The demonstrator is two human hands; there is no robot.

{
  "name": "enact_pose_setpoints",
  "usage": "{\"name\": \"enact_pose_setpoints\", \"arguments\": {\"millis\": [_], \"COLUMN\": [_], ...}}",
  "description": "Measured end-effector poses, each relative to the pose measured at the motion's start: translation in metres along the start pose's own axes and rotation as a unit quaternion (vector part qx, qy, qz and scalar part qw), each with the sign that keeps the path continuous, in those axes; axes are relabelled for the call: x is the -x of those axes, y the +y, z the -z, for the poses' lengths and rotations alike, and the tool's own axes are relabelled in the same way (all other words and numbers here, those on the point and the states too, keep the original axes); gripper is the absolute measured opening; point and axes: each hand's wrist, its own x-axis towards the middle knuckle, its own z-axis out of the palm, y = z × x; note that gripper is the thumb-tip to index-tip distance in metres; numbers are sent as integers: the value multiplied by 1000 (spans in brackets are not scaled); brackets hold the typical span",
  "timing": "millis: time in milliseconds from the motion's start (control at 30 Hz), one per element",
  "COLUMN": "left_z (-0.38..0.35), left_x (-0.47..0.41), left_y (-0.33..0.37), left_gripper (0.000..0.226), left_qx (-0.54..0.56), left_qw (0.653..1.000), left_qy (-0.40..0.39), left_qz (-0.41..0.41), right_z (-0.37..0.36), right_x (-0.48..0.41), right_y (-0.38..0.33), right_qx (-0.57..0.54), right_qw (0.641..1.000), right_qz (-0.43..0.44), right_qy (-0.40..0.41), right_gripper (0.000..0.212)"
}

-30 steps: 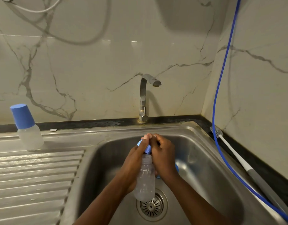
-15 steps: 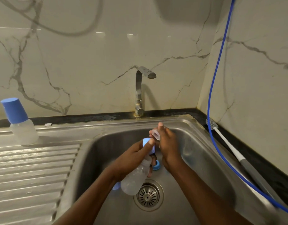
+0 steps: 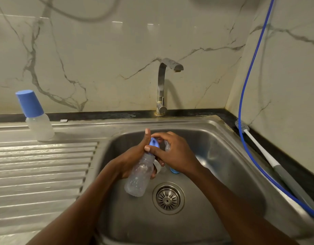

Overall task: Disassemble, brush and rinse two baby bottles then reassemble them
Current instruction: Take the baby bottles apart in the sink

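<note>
Head view: left hand (image 3: 133,157) still grips bottle (image 3: 140,175); right hand (image 3: 175,154) now pinches ring (image 3: 154,144).

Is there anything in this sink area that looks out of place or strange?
Only one thing: a blue hose hangs down the wall and lies over the bottle brush on the counter. Nothing looks spilled or broken.

Dimly, warmly lit; glare on the far wall (image 3: 117,23); tap (image 3: 161,85) shadow thrown rightward; edges bowed, slightly soft.

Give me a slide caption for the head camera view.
Both hands work the blue collar off a clear bottle over the sink.
</note>
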Motion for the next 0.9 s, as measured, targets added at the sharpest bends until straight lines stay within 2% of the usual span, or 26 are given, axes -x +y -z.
{"name": "enact_pose_setpoints", "arguments": {"millis": [100, 133, 200, 233, 300, 367, 400, 467, 567, 733, 900], "left_z": [3, 6, 17, 24, 36, 42, 42, 37, 35, 37, 35], "left_x": [1, 1, -1, -3, -7, -11, -13, -15, -18, -21, -22], "left_y": [-1, -2, -4, -7, -13, -18, -19, -18, -18, -22, -22], "left_gripper": [73, 75, 78, 75, 62, 53, 48, 36, 33, 42, 38], "left_qx": [-30, -34, -38, -43, -65, -94, -104, -117, -117, -121, -124], "left_qw": [999, 998, 984, 966, 908, 854, 841, 837, 841, 840, 842], "left_qy": [10, 36, 142, 211, 345, 424, 440, 442, 431, 420, 417], "left_qz": [-5, -27, -98, -141, -226, -287, -298, -301, -306, -320, -320], "right_z": [-1, -1, 2, 1, -9, -27, -37, -57, -80, -111, -114], "right_x": [0, 0, 1, 3, 13, 23, 28, 32, 33, 33, 34], "right_y": [4, 7, 15, 20, 28, 35, 39, 45, 49, 52, 55], "right_qx": [-20, -33, -36, -22, 21, 65, 73, 91, 168, 164, 145], "right_qw": [1000, 999, 999, 999, 985, 952, 934, 911, 890, 904, 914], "right_qz": [22, 18, -10, -36, -102, -147, -166, -187, -152, -97, -81], "right_qy": [-9, -9, -9, -31, -137, -262, -307, -357, -395, -383, -371], "right_gripper": [38, 36, 33, 34, 37, 37, 37, 38, 37, 34, 32]}}
